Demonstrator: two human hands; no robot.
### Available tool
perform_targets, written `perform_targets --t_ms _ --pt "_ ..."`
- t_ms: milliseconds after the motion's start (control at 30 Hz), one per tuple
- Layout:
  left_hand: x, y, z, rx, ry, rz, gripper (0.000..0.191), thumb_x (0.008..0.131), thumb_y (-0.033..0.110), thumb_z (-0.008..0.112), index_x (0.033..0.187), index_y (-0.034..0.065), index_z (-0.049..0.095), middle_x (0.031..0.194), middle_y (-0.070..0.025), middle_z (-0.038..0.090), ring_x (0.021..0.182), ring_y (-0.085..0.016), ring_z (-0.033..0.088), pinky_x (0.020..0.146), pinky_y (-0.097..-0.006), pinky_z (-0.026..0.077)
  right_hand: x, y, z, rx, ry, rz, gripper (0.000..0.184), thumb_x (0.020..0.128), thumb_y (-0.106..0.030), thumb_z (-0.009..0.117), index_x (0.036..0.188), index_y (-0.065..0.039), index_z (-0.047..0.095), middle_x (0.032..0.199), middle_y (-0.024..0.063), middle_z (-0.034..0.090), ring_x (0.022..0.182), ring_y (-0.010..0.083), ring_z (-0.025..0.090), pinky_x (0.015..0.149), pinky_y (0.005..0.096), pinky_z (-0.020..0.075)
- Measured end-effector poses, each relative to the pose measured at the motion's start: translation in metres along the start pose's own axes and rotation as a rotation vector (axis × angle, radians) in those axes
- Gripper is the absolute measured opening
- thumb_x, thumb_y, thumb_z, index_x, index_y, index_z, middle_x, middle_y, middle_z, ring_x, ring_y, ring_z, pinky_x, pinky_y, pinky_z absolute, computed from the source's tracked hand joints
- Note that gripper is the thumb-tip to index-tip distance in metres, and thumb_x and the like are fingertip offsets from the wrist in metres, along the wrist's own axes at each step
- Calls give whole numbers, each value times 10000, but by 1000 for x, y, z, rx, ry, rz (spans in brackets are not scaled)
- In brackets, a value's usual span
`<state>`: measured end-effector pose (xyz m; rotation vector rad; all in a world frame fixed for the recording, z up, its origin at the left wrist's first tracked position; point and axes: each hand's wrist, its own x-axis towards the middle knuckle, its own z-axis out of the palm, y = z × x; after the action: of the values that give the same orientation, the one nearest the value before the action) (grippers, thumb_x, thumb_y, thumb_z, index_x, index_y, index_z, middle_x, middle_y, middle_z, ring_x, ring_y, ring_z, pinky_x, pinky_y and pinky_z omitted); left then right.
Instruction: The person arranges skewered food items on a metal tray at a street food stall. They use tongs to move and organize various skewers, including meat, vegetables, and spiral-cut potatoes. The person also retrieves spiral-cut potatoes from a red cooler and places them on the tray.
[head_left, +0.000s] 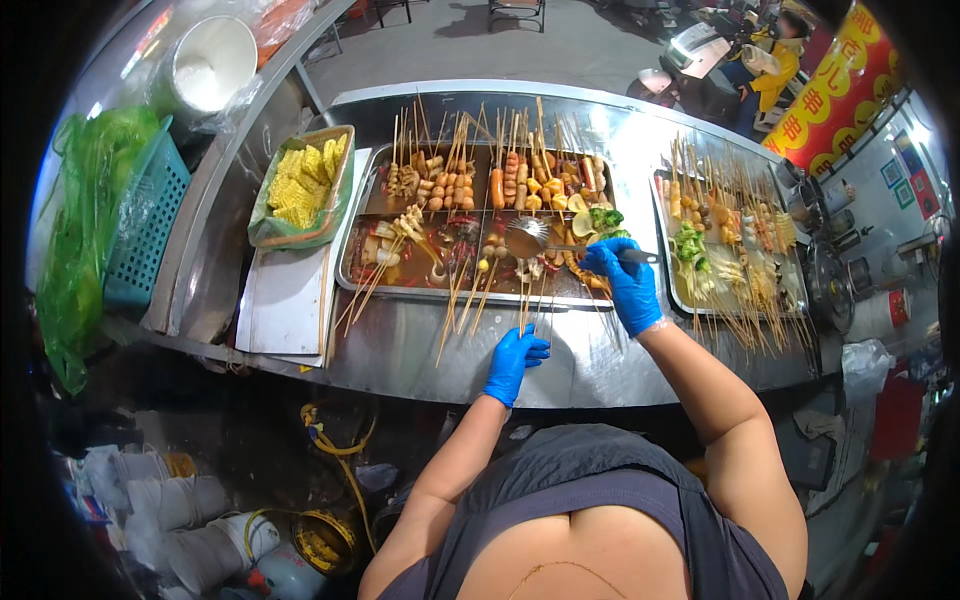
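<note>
My right hand, in a blue glove, grips the handle of a metal ladle. The ladle's bowl is over the front part of a divided metal tray of broth and food skewers. My left hand, also gloved in blue, is at the lower ends of some bamboo skewers that stick out over the tray's front edge; its fingers are at the sticks. Sausage and ball skewers lie in the back compartments. Broccoli lies at the tray's right end.
A second skewer tray stands to the right. On the left are a lined basket of yellow noodle cakes, a white board, a teal plastic basket and a white bucket. A person in yellow is beyond the counter.
</note>
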<state>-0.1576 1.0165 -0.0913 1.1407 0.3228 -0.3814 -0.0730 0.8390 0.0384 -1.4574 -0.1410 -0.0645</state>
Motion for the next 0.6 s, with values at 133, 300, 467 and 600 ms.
perform_targets --t_ms 133,300,467,600 --pt "3 -2 2 -2 22 -24 358 907 230 507 1201 25 515 927 -129 662 797 -208 650 703 -308 510 -9 -3 -17 -320 8 -43 81 926 -64 534 990 -14 535 908 79 616 848 151 625 806 292 510" --pt "8 -4 6 -13 4 -41 390 901 232 514 1229 22 493 939 -141 659 796 -211 649 700 -306 509 -13 13 -35 -511 -40 -354 87 904 -27 557 988 -31 538 910 88 632 848 157 620 792 272 499" --pt "13 -4 8 -7 61 -83 366 914 277 504 1181 27 492 953 -150 657 795 -223 650 682 -319 502 -21 -8 -37 -828 -268 -551 156 860 12 575 1011 -16 551 977 116 617 936 222 607 812 319 478" --pt "13 -2 5 -48 128 -57 318 927 338 495 1082 60 511 963 -133 662 799 -218 650 661 -310 483 -27 -28 -28 -1021 -435 -476 283 815 -32 541 1094 -81 540 1036 133 580 894 319 615 711 356 528"
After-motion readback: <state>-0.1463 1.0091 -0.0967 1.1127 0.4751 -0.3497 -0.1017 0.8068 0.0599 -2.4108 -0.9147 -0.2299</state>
